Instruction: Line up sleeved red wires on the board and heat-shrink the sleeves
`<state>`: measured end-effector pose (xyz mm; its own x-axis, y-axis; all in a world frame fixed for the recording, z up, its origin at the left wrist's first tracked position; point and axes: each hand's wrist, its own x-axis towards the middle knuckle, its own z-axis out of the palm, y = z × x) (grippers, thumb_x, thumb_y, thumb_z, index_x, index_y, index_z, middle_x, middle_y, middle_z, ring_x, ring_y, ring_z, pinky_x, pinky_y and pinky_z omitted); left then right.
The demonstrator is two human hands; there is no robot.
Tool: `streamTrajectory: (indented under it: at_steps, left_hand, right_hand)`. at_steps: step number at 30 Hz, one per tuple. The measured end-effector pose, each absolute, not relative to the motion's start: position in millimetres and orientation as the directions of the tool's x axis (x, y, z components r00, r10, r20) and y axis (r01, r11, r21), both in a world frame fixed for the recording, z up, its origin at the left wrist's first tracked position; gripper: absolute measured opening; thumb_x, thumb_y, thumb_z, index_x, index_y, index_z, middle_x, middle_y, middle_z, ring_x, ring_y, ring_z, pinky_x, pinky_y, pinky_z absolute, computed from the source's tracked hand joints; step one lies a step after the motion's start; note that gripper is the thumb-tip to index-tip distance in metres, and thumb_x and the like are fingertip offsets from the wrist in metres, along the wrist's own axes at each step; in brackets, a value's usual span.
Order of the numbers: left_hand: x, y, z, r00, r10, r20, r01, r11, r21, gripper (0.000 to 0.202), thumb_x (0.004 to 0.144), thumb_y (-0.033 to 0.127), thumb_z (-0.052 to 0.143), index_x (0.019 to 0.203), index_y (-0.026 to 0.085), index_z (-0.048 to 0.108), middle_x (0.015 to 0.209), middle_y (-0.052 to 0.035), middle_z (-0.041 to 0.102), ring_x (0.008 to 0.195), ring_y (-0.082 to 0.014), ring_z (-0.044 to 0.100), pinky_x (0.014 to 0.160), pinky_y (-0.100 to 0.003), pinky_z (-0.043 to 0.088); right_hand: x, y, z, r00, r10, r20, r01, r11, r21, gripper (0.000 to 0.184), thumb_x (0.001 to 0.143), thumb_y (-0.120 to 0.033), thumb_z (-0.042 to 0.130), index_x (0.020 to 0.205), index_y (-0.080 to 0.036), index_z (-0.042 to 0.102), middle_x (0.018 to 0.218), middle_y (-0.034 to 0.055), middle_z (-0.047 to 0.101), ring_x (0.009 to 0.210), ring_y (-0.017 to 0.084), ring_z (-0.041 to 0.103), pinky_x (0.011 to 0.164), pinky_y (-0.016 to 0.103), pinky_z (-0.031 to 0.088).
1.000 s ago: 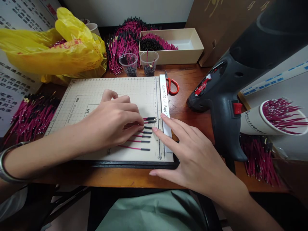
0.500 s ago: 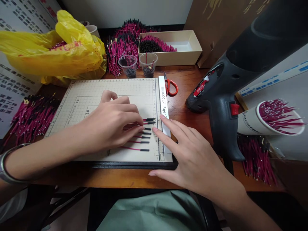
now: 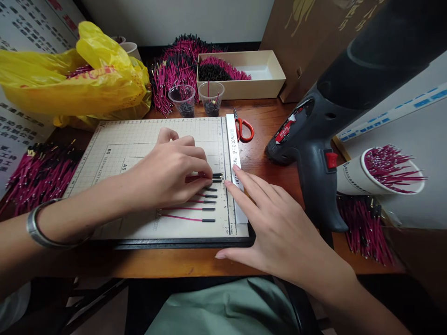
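Note:
My left hand [image 3: 181, 170] is pinched closed over the cutter board [image 3: 139, 132], with red wires [image 3: 194, 177] at its fingertips. Their black sleeves [image 3: 217, 180] stick out to the right of the fingers. Below lie several more red wires with black sleeved ends [image 3: 208, 220], spaced apart in a rough column. My right hand [image 3: 275, 218] is open, fingers spread, its fingertips at the white edge strip [image 3: 232, 144] of the board and its thumb over the front edge.
A dark heat gun [image 3: 314, 135] stands on the right, beside a paper cup [image 3: 352, 177] of wires. Red-handled scissors [image 3: 247, 131], two clear cups [image 3: 211, 104], a wire box [image 3: 258, 88] and a yellow bag [image 3: 111, 93] are behind. Wire bundles [image 3: 45, 172] lie left.
My left hand has shifted slightly toward the white strip, and the sleeved ends at its fingertips now lie closer together. My right hand stays by the strip. The camera view has shifted a little.

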<state>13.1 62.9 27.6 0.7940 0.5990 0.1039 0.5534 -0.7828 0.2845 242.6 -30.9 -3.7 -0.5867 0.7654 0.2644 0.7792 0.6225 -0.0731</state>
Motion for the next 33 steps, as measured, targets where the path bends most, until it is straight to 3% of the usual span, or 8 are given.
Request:
streamTrajectory:
  at_steps: [12,19,33]
  left_hand:
    - [2.9,72.1,16.0,0.783,0.605,0.144,0.477,-0.732,0.487,0.019,0.092,0.032,0.064,0.079,0.023,0.074,0.075,0.0031,0.071,0.073,-0.0161,0.047,0.082,-0.039,0.022]
    - [1.4,73.1,13.3,0.787,0.580,0.208,0.432,-0.760,0.485,0.016,0.091,0.031,0.067,0.080,0.024,0.076,0.076,0.0049,0.071,0.072,-0.0149,0.047,0.079,-0.037,0.022]
    - [2.5,72.8,12.2,0.761,0.628,0.163,0.457,-0.697,0.552,0.014,0.088,0.031,0.068,0.078,0.025,0.074,0.075,0.0064,0.071,0.075,-0.0156,0.050,0.082,-0.038,0.021]
  right_hand:
    - [242.8,-31.3,-5.8,-0.584,0.779,0.231,0.778,0.618,-0.117,0.109,0.067,-0.085,0.069,0.144,-0.009,0.053,0.156,0.0229,0.044,0.135,0.037,0.054,0.096,0.051,0.059]
    - [242.5,-30.3,-6.3,-0.581,0.778,0.239,0.776,0.618,-0.125,0.111,0.064,-0.085,0.072,0.143,-0.009,0.054,0.155,0.0229,0.045,0.133,0.037,0.056,0.095,0.052,0.060]
    - [244.0,-30.0,-6.7,-0.575,0.784,0.234,0.775,0.614,-0.149,0.108,0.066,-0.083,0.071,0.144,-0.011,0.053,0.156,0.0218,0.043,0.133,0.036,0.056,0.095,0.051,0.060]
